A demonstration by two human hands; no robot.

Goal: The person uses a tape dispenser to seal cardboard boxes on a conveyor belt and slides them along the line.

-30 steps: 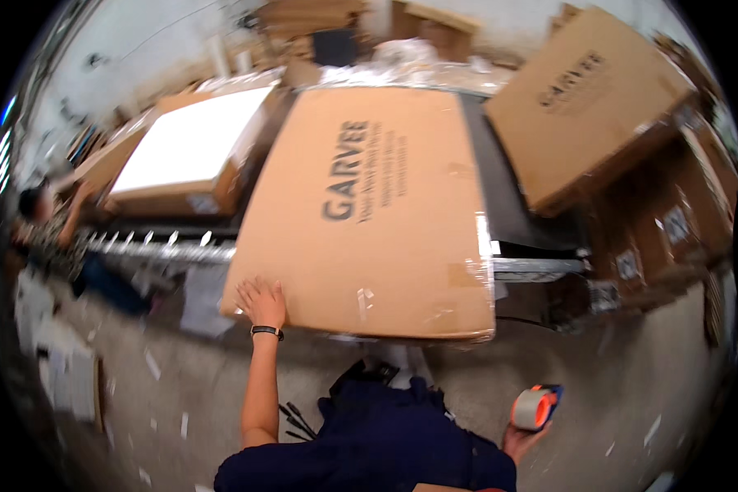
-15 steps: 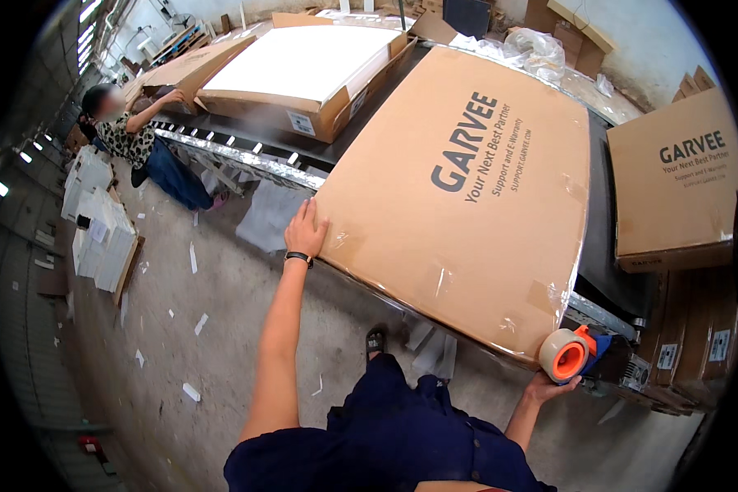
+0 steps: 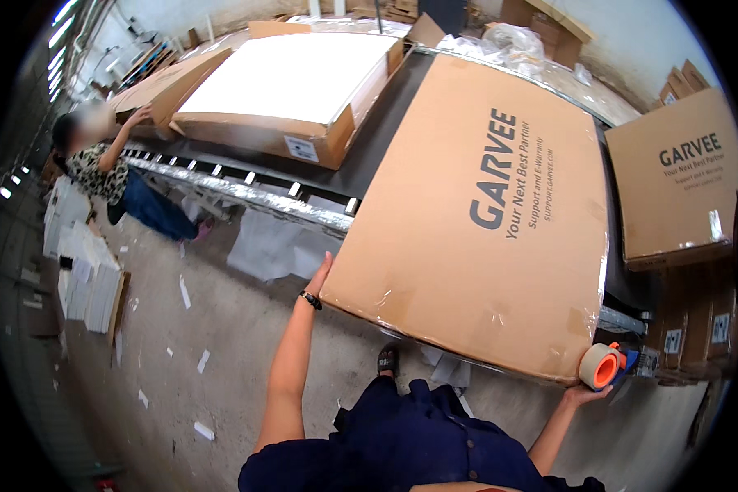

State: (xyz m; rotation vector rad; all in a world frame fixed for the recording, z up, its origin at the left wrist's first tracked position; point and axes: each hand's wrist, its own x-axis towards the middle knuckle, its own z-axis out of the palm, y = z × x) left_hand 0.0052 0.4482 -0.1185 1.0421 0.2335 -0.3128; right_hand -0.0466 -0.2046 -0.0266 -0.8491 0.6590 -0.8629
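Note:
A large sealed brown carton (image 3: 443,213) lies flat in front of me on a conveyor. At its near left corner, my left hand (image 3: 317,279) rests flat against the side, fingers stretched along it and partly hidden by the edge. By the near right corner, my right hand (image 3: 586,394) holds a tape dispenser (image 3: 603,367) with a tan roll, an orange hub and a blue body. Its fingers are mostly out of sight beneath the dispenser. Clear tape catches the light along the carton's near edge.
Farther along the conveyor belt (image 3: 324,174) sits an open carton with a white panel (image 3: 291,74). A person (image 3: 111,168) stands at the far left beside another carton (image 3: 160,86). Stacked cartons (image 3: 676,176) rise at right. Paper scraps (image 3: 203,430) litter the floor.
My left hand has slid from the carton's top edge down to its side. The carton sits farther right and lower in view, as does my right hand with the tape dispenser.

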